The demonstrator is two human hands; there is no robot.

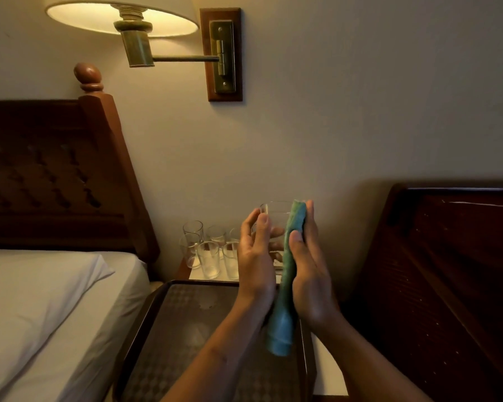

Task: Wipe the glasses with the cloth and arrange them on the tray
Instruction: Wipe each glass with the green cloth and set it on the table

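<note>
Both hands are raised together over the far end of the tray. The left hand (pixel 256 256) curls its thumb and fingers round one clear glass (pixel 273 224), held upright. The right hand (pixel 310 274) pinches the green cloth (pixel 288 271) between thumb and fingers and presses it flat against the glass's three o'clock side. The cloth's loose end hangs down toward six o'clock.

Nearest, at seven o'clock from the hands, lies the dark patterned tray (pixel 163 329). No glass shows on the part of it not covered by the arms.

Beyond the tray, at ten o'clock from the hands, the other glasses (pixel 208 258) stand close together on a small nightstand (pixel 196 275). At least five are visible, and the left hand hides part of the group. A bed (pixel 55 300) lies at nine o'clock, and a lit wall lamp (pixel 122 18) hangs at twelve.

By my reading the job is at an early stage. One glass is being wiped, none seems placed, and the standing group still needs wiping and arranging. Whether any of those are already wiped I cannot tell.
</note>
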